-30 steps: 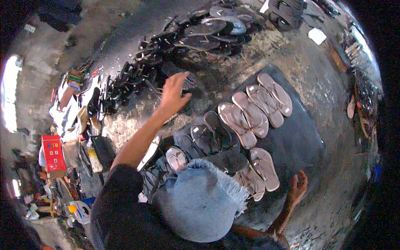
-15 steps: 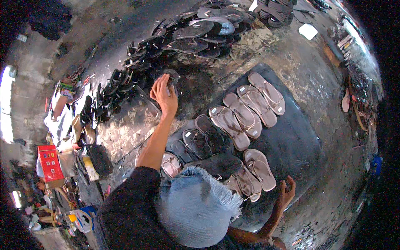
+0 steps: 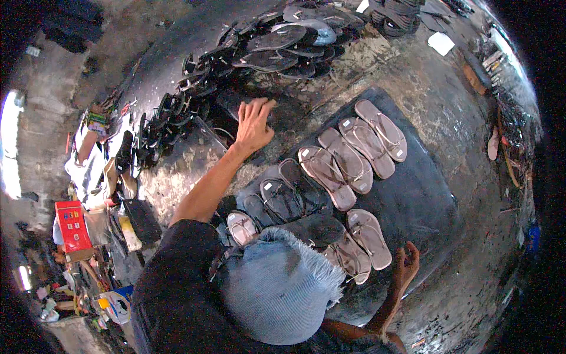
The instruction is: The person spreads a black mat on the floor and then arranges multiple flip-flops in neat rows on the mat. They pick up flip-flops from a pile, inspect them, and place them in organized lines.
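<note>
My left hand (image 3: 254, 127) reaches over a dark patch beside the heap of black sandals (image 3: 268, 50). Its fingers bend downward, and whatever lies under them is too dark to make out. My right hand (image 3: 407, 265) hangs over the right part of the black mat (image 3: 418, 197), fingers loosely curled and apart, with nothing in it. Nearest to it lies a brown thong sandal (image 3: 369, 239). More brown sandals (image 3: 354, 156) stand in a slanting row on the mat, with dark strappy sandals (image 3: 280, 200) to their left.
Faded denim with a frayed edge (image 3: 280, 289) covers the lower middle. At the left are a red box (image 3: 73, 225), a white jug with an orange cap (image 3: 113, 307) and assorted clutter. A white sheet (image 3: 441, 43) lies at the far right, and a lone sandal (image 3: 493, 144) at the right.
My left hand has moved right, away from a small round dark shape that was at its fingertips. My right hand has barely moved. The sandals on the mat keep their places.
</note>
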A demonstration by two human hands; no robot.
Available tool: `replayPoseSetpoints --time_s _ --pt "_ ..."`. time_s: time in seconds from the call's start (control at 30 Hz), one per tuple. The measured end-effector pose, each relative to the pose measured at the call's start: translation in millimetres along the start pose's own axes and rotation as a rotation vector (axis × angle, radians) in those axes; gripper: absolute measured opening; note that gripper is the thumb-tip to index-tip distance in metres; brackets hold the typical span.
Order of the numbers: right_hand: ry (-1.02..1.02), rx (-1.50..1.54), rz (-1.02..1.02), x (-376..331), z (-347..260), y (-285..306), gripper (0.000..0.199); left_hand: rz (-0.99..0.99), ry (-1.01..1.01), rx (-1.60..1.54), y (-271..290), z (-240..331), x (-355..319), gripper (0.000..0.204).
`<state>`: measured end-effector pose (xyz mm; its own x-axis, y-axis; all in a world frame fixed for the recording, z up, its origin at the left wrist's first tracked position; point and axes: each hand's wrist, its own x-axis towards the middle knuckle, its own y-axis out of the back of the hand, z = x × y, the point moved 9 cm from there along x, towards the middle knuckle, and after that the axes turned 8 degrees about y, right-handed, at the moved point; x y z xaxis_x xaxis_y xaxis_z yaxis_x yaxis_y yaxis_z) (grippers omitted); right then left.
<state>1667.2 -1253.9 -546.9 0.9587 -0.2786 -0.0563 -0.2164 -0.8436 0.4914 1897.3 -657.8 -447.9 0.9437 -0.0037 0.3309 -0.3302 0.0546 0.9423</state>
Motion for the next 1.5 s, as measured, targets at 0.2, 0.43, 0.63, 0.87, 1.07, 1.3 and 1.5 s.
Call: replayPoseSetpoints --time_s 0.2,0.43,0.63,0.87,1.07,1.3,1.5 --pt "-0.072 0.068 0.004 -11 -11 -7 0.039 0.081 0.043 -0.263 28 -63 17 0.073" --pt "-0.056 0.109 -0.015 -2 -3 -10 0.037 0.098 0.06 -0.227 87 35 -32 0.077" --pt "-0.035 0.139 -0.043 18 -23 -28 0.035 -0.098 -0.035 -0.409 27 50 -38 0.077" --pt "0.493 0.104 -0.539 78 -193 -203 0.041 0.022 0.056 -0.31 34 38 -46 0.07" --pt "-0.131 0.809 -0.761 107 -194 -401 0.043 -0.046 0.128 -0.374 59 49 -49 0.071" --pt "-0.437 0.966 -0.795 99 -231 -422 0.025 -0.09 1.374 -1.136 -36 -211 -49 0.036" --pt "-0.336 0.971 -0.729 106 -276 -385 0.03 0.152 1.372 -1.388 -105 -244 -49 0.022"
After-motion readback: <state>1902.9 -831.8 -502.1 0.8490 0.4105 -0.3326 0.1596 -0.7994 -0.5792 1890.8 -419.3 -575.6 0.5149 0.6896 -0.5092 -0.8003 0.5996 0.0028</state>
